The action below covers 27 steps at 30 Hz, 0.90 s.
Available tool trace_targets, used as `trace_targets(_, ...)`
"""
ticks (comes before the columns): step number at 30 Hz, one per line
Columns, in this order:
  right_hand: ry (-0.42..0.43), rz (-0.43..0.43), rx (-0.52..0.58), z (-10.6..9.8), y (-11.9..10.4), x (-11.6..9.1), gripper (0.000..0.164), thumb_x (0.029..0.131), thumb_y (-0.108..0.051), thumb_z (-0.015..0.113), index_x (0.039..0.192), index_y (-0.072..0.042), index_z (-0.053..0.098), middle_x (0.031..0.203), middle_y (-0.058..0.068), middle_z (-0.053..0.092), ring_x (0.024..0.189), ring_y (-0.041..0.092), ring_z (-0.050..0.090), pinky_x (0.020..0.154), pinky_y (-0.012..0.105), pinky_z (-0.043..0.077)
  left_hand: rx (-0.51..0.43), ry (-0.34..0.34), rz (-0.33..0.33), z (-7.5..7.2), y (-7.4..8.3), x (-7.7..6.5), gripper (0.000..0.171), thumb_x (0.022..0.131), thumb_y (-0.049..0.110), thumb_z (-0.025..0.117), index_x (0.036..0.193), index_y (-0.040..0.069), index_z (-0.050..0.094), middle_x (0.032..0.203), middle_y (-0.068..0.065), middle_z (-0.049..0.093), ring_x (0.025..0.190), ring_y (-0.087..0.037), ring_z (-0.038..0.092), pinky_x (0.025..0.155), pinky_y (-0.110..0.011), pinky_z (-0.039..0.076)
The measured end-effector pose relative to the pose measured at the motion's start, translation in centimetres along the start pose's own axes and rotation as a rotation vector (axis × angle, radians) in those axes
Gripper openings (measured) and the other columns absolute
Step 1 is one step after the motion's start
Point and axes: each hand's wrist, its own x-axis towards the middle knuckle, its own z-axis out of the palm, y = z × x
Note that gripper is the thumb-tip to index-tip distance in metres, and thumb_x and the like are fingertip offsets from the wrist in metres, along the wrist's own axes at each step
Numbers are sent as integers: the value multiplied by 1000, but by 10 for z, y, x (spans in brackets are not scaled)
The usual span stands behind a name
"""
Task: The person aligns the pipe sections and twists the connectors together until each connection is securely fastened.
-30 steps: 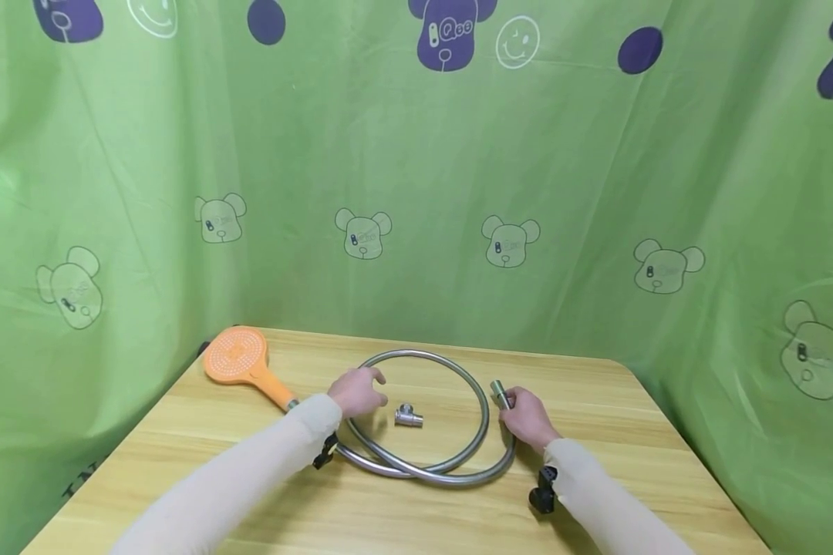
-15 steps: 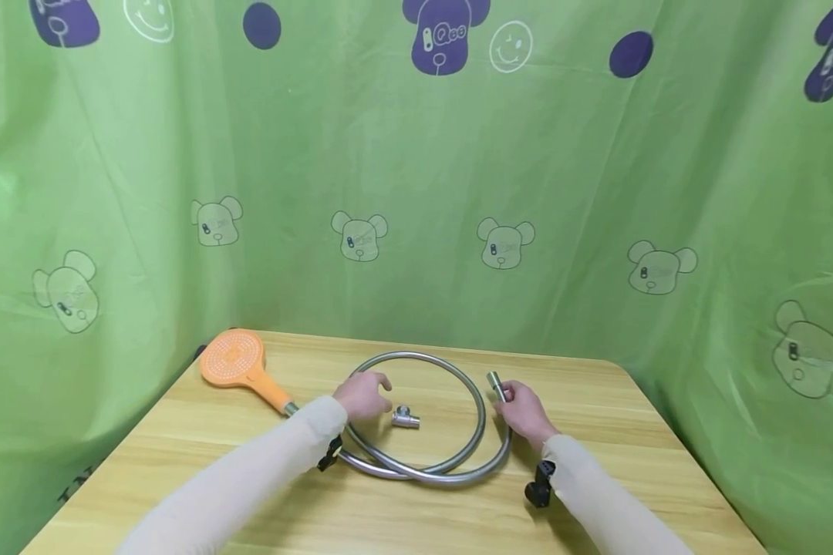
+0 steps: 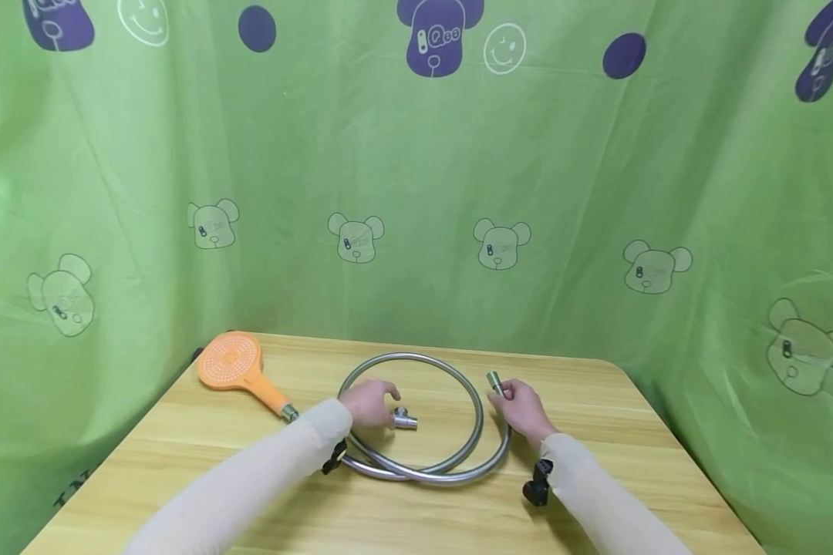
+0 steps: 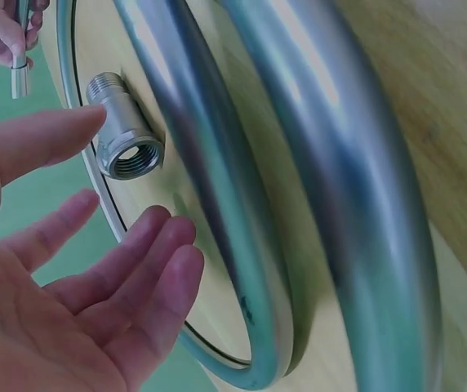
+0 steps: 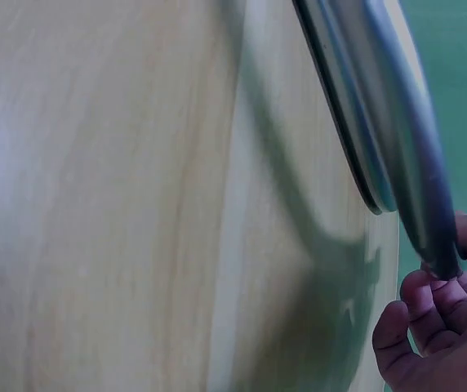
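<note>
A silvery T-shaped pipe fitting (image 3: 406, 420) with threaded ends lies on the table inside the loop of a metal shower hose (image 3: 480, 420). Reaching over the hose, my left hand (image 3: 366, 403) is right beside the fitting. The left wrist view has its thumb (image 4: 50, 147) overlapping the fitting and its other fingers spread below, with nothing in the grasp. My right hand (image 3: 525, 411) pinches the hose just below its metal end nut (image 3: 494, 381), which points up and away. In the right wrist view, thumb and fingers close on the hose (image 5: 421, 163), raised over its shadow.
An orange shower head (image 3: 231, 361) lies at the back left, its handle joined to the hose's other end under my left forearm. Green curtains (image 3: 416, 293) hang around the back and sides of the wooden table (image 3: 569, 378).
My left hand has moved slightly right and closer to the pipe fitting, now overlapping its left side. The right hand keeps holding the hose end, and the head view has shifted a little.
</note>
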Motion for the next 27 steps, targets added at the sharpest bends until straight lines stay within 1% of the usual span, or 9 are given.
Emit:
trace_targets(4, 2, 12, 11, 2, -2, -1, 37, 97, -15, 64, 126, 7, 57, 97, 12, 58, 81, 18, 54, 64, 24, 47, -12, -35, 8, 2, 2, 0, 61, 75, 20, 84, 133, 17, 63, 95, 1, 72, 79, -13, 63, 95, -46, 51)
trace_targets(7, 5, 5, 8, 4, -3, -1, 35, 97, -13, 64, 125, 7, 58, 96, 12, 58, 80, 17, 53, 64, 25, 47, -2, -45, 24, 3, 3, 1, 61, 76, 20, 84, 133, 17, 63, 85, 6, 71, 74, -10, 62, 94, -44, 52)
trace_targets(8, 6, 4, 9, 5, -3, -1, 34, 97, -12, 64, 124, 6, 58, 95, 11, 58, 80, 17, 53, 64, 25, 47, 11, -43, 29, 4, 3, 1, 61, 76, 20, 85, 133, 18, 63, 86, 6, 71, 75, -10, 62, 94, -43, 52)
trace_targets(11, 9, -5, 7, 6, -2, -1, 31, 96, -11, 64, 122, 6, 59, 92, 10, 57, 78, 17, 52, 63, 25, 46, 42, -33, 36, 5, 3, 4, 61, 74, 20, 86, 131, 19, 65, 101, 1, 74, 83, -13, 64, 97, -43, 51)
trace_targets(14, 9, -10, 13, 7, -2, -1, 30, 96, -10, 64, 121, 6, 59, 90, 8, 56, 77, 17, 52, 62, 25, 46, 79, -25, 49, 8, 4, 7, 59, 73, 21, 87, 128, 21, 67, 119, -5, 72, 99, -20, 66, 99, -43, 51)
trace_targets(16, 11, -13, 18, 7, -3, -1, 29, 96, -10, 64, 121, 5, 59, 89, 7, 54, 77, 17, 51, 62, 24, 45, 110, -21, 59, 10, 5, 10, 57, 72, 21, 87, 126, 23, 69, 126, -5, 70, 110, -23, 65, 101, -42, 50)
trace_targets(20, 20, -28, 26, 7, -6, -3, 28, 96, -9, 64, 120, 6, 60, 87, 7, 54, 76, 17, 50, 61, 24, 45, 172, -12, 73, 13, 10, 12, 52, 73, 21, 87, 122, 23, 72, 129, -5, 69, 119, -27, 63, 100, -42, 51)
trace_targets(24, 26, -32, 30, 9, -7, -3, 28, 95, -8, 64, 119, 6, 61, 85, 7, 55, 75, 16, 50, 61, 24, 44, 204, -2, 64, 13, 14, 12, 47, 73, 17, 88, 118, 23, 75, 125, -4, 71, 116, -28, 64, 95, -42, 53)
trace_targets(27, 25, -28, 30, 10, -5, -3, 27, 96, -9, 64, 119, 4, 61, 84, 6, 54, 74, 16, 50, 60, 24, 44, 221, 11, 63, 17, 13, 16, 45, 72, 15, 88, 114, 24, 76, 122, -3, 72, 111, -26, 65, 91, -40, 55)
